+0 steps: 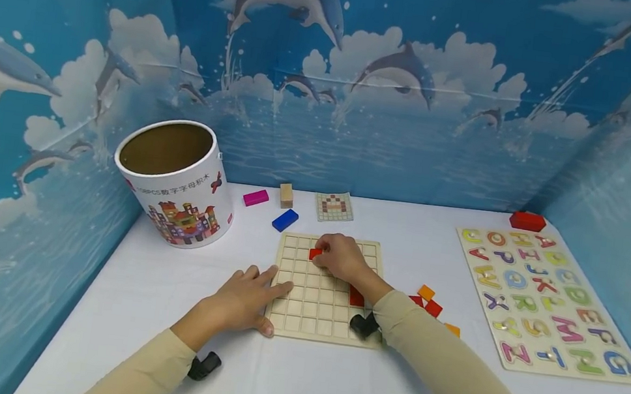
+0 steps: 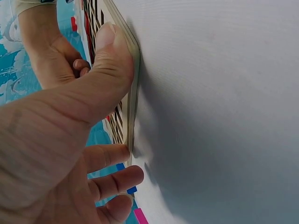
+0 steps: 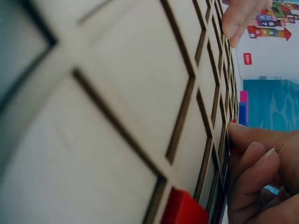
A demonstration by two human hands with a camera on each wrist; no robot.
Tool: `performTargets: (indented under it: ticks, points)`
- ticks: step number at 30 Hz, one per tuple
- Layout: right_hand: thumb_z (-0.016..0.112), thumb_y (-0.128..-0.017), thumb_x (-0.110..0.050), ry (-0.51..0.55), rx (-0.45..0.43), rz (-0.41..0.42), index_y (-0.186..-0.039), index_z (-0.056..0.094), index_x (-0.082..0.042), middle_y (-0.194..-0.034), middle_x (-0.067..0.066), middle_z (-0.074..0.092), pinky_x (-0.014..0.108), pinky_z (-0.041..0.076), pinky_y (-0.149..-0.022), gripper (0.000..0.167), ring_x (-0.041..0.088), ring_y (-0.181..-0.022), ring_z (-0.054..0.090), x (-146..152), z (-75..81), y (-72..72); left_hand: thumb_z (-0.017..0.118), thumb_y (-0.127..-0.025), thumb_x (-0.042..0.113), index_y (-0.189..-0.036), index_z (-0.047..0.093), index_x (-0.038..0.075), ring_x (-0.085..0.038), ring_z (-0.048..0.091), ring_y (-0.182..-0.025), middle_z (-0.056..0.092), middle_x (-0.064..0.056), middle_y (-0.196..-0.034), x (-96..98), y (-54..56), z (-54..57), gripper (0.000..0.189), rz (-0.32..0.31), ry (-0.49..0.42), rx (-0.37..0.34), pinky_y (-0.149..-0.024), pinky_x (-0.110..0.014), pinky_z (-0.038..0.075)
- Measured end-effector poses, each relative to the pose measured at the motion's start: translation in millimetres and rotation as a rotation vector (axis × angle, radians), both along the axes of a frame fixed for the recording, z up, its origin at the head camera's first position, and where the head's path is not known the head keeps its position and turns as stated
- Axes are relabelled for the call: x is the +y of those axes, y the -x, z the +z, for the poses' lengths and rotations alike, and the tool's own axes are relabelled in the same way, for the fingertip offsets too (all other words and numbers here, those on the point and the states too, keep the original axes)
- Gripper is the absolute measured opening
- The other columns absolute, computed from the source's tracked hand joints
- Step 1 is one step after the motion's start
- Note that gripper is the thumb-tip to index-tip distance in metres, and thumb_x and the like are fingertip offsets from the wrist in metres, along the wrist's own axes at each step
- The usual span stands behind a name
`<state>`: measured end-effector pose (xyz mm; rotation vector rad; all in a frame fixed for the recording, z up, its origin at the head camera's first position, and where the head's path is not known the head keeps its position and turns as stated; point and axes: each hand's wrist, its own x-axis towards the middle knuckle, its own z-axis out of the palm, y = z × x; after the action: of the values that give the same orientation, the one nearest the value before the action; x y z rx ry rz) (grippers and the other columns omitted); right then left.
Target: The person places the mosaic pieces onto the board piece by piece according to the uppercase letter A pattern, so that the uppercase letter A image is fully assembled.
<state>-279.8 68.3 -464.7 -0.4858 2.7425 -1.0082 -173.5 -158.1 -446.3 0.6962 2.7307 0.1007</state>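
- Right hand [image 1: 341, 257] is pinching a red square tile [image 1: 315, 253] at a pale wooden grid board [image 1: 310, 309].
- Left hand [image 1: 243, 297], spread, is touching the board's left edge.

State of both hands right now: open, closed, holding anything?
Left hand: open, touching the edge of the board.
Right hand: closed, pinching a red block.

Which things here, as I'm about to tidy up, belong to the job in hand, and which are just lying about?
Job in hand: grid board, red tile in the right hand, red tiles set in the board, loose red tiles, orange tiles; probably the small grid card.

Apparently lying about: bucket, alphabet board, magenta block, blue block, wooden block, red block.
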Motion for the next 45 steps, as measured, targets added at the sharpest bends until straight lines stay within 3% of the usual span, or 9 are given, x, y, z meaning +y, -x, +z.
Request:
performTargets:
  ticks: [3, 6, 9, 12, 17, 24, 29, 35, 45]
  points:
    - [0.075, -0.091, -0.017, -0.012, 0.012, -0.003, -0.115, 0.073, -0.009, -0.095, 0.005, 0.07, 0.036, 0.049, -0.074, 0.025, 0.02, -0.081, 0.058, 3, 2.3, 0.9, 0.081, -0.076, 0.053, -0.157, 0.042, 0.029, -0.035, 0.04, -0.133, 0.031, -0.016, -0.165, -0.5, -0.3, 0.6, 0.093, 0.011, -0.006, -0.004, -0.105, -0.053, 0.037]
    - [0.073, -0.093, -0.02, 0.068, -0.039, -0.039, -0.128, 0.068, -0.009, -0.093, 0.008, 0.068, 0.036, 0.049, -0.069, 0.036, 0.023, -0.074, 0.06, 19, 9.7, -1.6, 0.082, -0.076, 0.052, -0.157, 0.043, 0.029, -0.034, 0.04, -0.133, 0.031, -0.016, -0.165, 0.1, -0.6, 0.3, 0.093, 0.013, -0.02, -0.011, -0.105, -0.052, 0.036]
    - [0.071, -0.096, -0.022, 0.19, -0.106, -0.1, -0.136, 0.062, -0.008, -0.091, 0.013, 0.065, 0.037, 0.047, -0.062, 0.043, 0.028, -0.066, 0.058, 51, 22.6, -9.8, 0.082, -0.075, 0.051, -0.157, 0.043, 0.029, -0.034, 0.039, -0.132, 0.031, -0.016, -0.165, 1.3, -0.9, -0.4, 0.093, 0.008, -0.032, -0.02, -0.105, -0.052, 0.037]
    - [0.07, -0.097, -0.025, 0.258, -0.127, -0.15, -0.138, 0.059, -0.009, -0.095, 0.014, 0.062, 0.04, 0.048, -0.062, 0.045, 0.031, -0.068, 0.056, 89, 36.1, -22.7, 0.083, -0.075, 0.051, -0.157, 0.043, 0.029, -0.033, 0.039, -0.132, 0.031, -0.016, -0.165, 1.6, -0.9, -1.1, 0.093, 0.011, -0.029, -0.023, -0.105, -0.052, 0.037]
    - [0.07, -0.098, -0.028, 0.192, -0.123, -0.19, -0.138, 0.057, -0.01, -0.106, 0.012, 0.059, 0.04, 0.052, -0.064, 0.046, 0.032, -0.082, 0.058, 149, 45.1, -48.4, 0.082, -0.075, 0.051, -0.157, 0.043, 0.029, -0.032, 0.04, -0.131, 0.031, -0.015, -0.165, 0.3, -0.1, -2.1, 0.093, 0.014, -0.01, -0.008, -0.103, -0.051, 0.038]
    - [0.072, -0.096, -0.028, 0.143, -0.246, -0.23, -0.139, 0.057, -0.009, -0.115, 0.012, 0.059, 0.033, 0.052, -0.066, 0.05, 0.028, -0.09, 0.061, 201, 30.1, -83.4, 0.083, -0.075, 0.05, -0.157, 0.043, 0.028, -0.033, 0.042, -0.129, 0.032, -0.016, -0.164, -0.4, -0.1, -3.1, 0.093, 0.003, -0.014, 0.007, -0.1, -0.049, 0.039]
    - [0.074, -0.094, -0.031, 0.124, -0.235, -0.244, -0.138, 0.058, -0.01, -0.118, 0.011, 0.061, 0.03, 0.054, -0.071, 0.051, 0.026, -0.093, 0.06, 216, 14.8, -96.0, 0.082, -0.075, 0.05, -0.157, 0.043, 0.027, -0.033, 0.042, -0.128, 0.032, -0.017, -0.164, 1.3, -0.2, -1.9, 0.093, -0.001, -0.015, 0.007, -0.1, -0.049, 0.039]
    - [0.076, -0.092, -0.026, 0.023, -0.144, -0.251, -0.13, 0.061, -0.005, -0.106, 0.008, 0.062, 0.026, 0.051, -0.066, 0.046, 0.024, -0.092, 0.055, 217, 1.9, -98.2, 0.082, -0.076, 0.049, -0.156, 0.043, 0.027, -0.033, 0.042, -0.128, 0.032, -0.017, -0.164, 1.2, -1.0, -0.4, 0.092, 0.003, -0.025, 0.004, -0.101, -0.05, 0.038]
    - [0.079, -0.089, -0.022, -0.071, -0.143, -0.293, -0.116, 0.065, -0.004, -0.098, 0.009, 0.06, 0.029, 0.049, -0.066, 0.035, 0.025, -0.092, 0.054, 206, -0.4, -94.5, 0.083, -0.076, 0.048, -0.156, 0.043, 0.026, -0.034, 0.042, -0.129, 0.031, -0.018, -0.164, 0.9, -0.9, 0.8, 0.092, 0.005, -0.038, -0.007, -0.103, -0.051, 0.038]
